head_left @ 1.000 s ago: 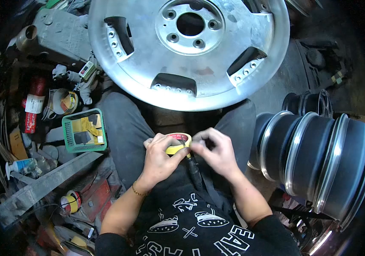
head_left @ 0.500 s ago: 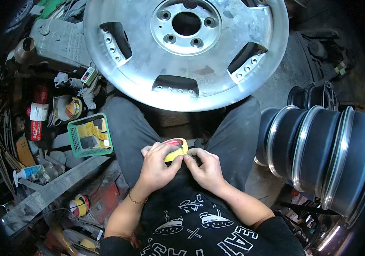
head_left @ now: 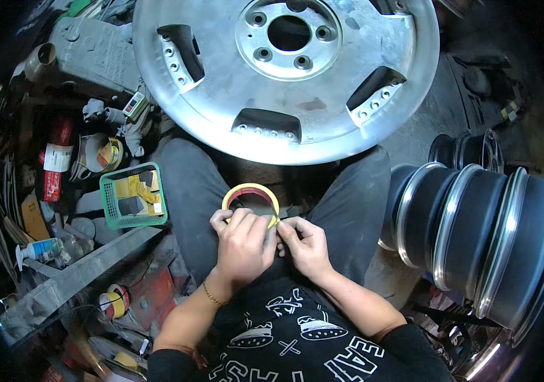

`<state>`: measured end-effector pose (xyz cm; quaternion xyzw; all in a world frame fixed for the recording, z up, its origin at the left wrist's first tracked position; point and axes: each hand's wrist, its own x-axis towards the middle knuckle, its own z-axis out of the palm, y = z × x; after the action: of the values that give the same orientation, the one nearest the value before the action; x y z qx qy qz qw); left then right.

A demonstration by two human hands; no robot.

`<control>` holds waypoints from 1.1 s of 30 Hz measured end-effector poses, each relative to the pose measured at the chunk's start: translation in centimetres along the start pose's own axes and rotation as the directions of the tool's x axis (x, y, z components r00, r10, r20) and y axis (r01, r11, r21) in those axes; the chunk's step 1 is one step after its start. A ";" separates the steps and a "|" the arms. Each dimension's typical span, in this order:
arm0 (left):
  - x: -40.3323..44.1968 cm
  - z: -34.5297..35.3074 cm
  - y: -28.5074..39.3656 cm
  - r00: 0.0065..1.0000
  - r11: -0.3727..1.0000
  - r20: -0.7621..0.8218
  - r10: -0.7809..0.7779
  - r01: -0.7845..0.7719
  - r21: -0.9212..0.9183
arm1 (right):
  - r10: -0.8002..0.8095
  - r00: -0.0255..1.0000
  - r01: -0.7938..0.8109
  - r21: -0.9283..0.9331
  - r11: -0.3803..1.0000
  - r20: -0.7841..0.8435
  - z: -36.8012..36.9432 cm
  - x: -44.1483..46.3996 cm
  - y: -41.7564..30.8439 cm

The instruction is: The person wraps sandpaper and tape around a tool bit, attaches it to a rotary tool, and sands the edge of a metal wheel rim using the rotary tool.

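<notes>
A roll of yellow masking tape (head_left: 251, 188) with a red inner core stands out above my lap. My left hand (head_left: 243, 240) is closed around its near side, the fingers bent over the rim. Against the roll's right edge, the thumb and fingers of my right hand (head_left: 305, 247) are pinched together. Whether a loose tape end lies between those fingertips is too small to tell. Beyond my knees, a bare metal wheel rim (head_left: 329, 121) faces up, with a round centre hole and several slots edged with bolts.
On the left are a green basket (head_left: 107, 202) with sanding pieces, a red can (head_left: 53, 184), a spray bottle (head_left: 46, 248) and more tape rolls (head_left: 114, 302). A metal beam (head_left: 81, 280) runs diagonally below them. Several dark wheel barrels (head_left: 469, 223) lie at the right.
The tape roll has turned in my hands, its ring now facing upward and showing more fully. My left hand has rolled over its near side. The view has shifted slightly.
</notes>
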<state>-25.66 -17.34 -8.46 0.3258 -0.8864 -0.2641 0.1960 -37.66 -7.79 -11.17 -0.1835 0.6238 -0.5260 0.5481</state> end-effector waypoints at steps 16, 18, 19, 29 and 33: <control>-11.0 -10.9 -2.2 0.839 0.805 0.017 -0.544 0.517 0.291 | -0.144 0.988 0.155 -0.417 0.896 0.057 -0.9 -0.3 -0.7; -14.4 -13.7 -2.3 0.665 0.643 0.054 -0.745 0.694 0.325 | -0.229 0.966 0.258 -0.447 0.857 0.119 -1.1 0.0 0.1; -14.7 -15.8 -1.8 0.569 0.517 0.035 -0.822 0.718 0.467 | -0.246 0.959 0.282 -0.442 0.852 0.139 -1.2 0.1 0.4; -33.9 -20.3 -13.3 0.521 0.047 -0.590 -0.617 0.773 0.633 | 0.234 0.959 -0.224 -0.081 0.971 0.160 0.4 -0.7 -1.7; -34.2 -19.5 -13.4 0.614 0.116 -0.605 -0.507 0.744 0.658 | -0.101 0.895 0.290 -0.393 0.873 0.434 -1.9 -1.0 -1.5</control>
<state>15.08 -9.37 -7.18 0.7472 -0.6286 0.2136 -0.0316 -39.50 -6.76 -9.68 -0.4719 0.5801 -0.3730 0.5493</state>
